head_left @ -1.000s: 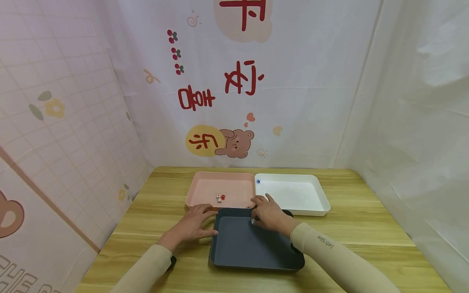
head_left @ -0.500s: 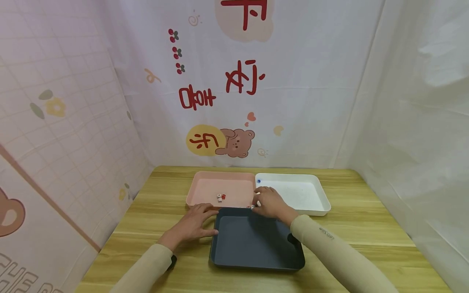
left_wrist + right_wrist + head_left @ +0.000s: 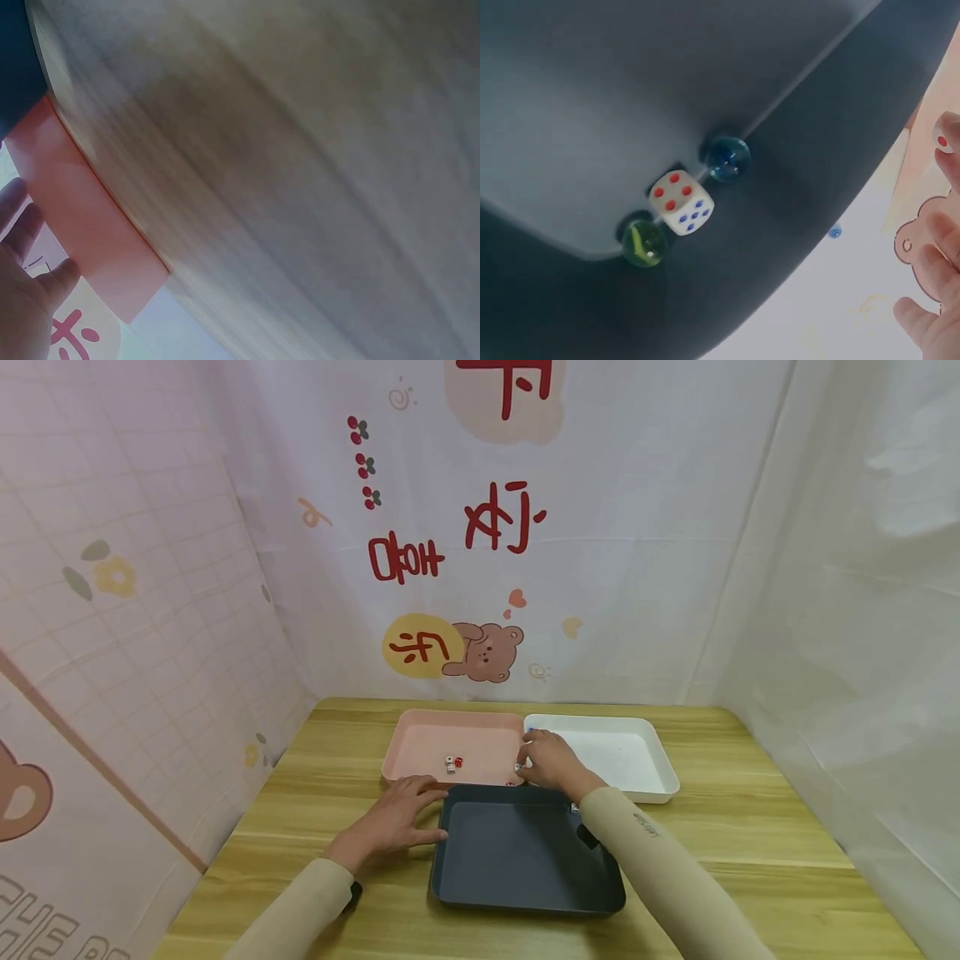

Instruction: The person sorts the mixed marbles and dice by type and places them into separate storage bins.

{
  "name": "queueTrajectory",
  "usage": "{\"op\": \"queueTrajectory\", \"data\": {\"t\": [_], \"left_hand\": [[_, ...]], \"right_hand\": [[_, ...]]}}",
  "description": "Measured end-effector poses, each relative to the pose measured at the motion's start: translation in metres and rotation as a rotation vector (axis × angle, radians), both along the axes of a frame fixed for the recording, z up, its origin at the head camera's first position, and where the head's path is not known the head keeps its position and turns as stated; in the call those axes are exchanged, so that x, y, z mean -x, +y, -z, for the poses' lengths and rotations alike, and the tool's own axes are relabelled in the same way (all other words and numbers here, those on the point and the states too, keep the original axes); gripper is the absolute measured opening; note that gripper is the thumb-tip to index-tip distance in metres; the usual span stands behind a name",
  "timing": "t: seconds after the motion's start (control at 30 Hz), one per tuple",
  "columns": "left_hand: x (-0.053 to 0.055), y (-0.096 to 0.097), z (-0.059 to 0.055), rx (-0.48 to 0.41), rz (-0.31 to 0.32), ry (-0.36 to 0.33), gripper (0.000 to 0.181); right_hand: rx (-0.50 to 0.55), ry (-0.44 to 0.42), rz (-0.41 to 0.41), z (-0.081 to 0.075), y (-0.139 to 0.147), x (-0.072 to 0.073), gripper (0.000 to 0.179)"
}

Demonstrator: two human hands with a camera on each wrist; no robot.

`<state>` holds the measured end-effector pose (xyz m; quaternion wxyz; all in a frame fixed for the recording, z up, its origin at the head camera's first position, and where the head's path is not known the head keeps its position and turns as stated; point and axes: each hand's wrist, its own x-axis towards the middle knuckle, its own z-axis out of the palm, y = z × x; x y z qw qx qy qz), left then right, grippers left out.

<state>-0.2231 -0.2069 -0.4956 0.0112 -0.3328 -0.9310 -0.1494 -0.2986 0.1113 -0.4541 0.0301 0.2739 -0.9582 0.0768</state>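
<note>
My right hand (image 3: pixel 550 758) pinches a white die (image 3: pixel 943 141) between thumb and finger, over the seam where the pink tray (image 3: pixel 483 735) meets the white tray (image 3: pixel 611 756). My left hand (image 3: pixel 401 817) has its fingers loosely spread at the left rim of the dark grey tray (image 3: pixel 517 860). Under my right wrist, along the dark tray's edge, lie a white die (image 3: pixel 682 202), a blue marble (image 3: pixel 728 159) and a green marble (image 3: pixel 644 244). Inside the pink tray sit two white dice (image 3: pixel 450 765) beside a red die (image 3: pixel 459 762).
Another red die (image 3: pixel 510 783) shows at the pink tray's front wall. A blue marble (image 3: pixel 835 232) lies in the white tray. All three trays stand on a wood-grain table (image 3: pixel 750 852), with printed cloth (image 3: pixel 600 568) hanging behind and at both sides.
My right hand has lifted from the dark tray's far edge and moved away from me, carrying the white die to the pink tray's right end. My left hand has stayed in place.
</note>
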Motion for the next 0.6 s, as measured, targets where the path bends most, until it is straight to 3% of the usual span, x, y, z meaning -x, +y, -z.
{"op": "queueTrajectory", "data": {"t": [0.27,0.6], "left_hand": [[-0.003,-0.001,-0.004,-0.014,-0.004,-0.018,0.073],[-0.001,0.000,-0.002,0.001,-0.012,-0.013,0.071]], "right_hand": [[-0.039,-0.050,0.041,0.001,-0.014,0.006,0.011],[-0.068,-0.057,0.052,0.003,-0.016,0.005,0.016]]}}
